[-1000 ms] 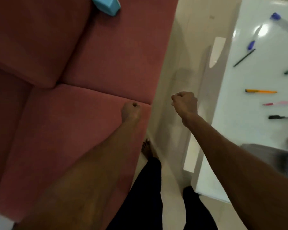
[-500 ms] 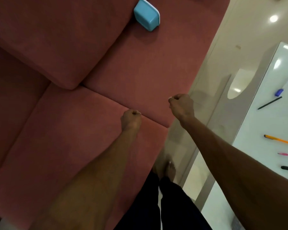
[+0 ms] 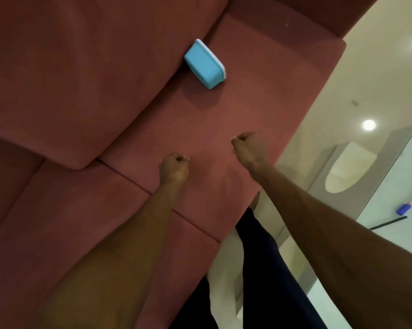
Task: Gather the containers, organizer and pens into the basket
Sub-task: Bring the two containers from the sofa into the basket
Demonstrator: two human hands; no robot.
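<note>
Red sofa [image 3: 224, 129] filling most of the view, with a blue container [image 3: 203, 64] tipped against the back cushion, within reach ahead. Left hand [image 3: 174, 166] and right hand [image 3: 248, 144] both fisted, holding nothing, apparently swinging on the walk toward it. Compared with half a second ago: container lower and nearer centre, white table [image 3: 394, 210] with a pen [image 3: 387, 223] slid further to the right edge; basket not in view
</note>
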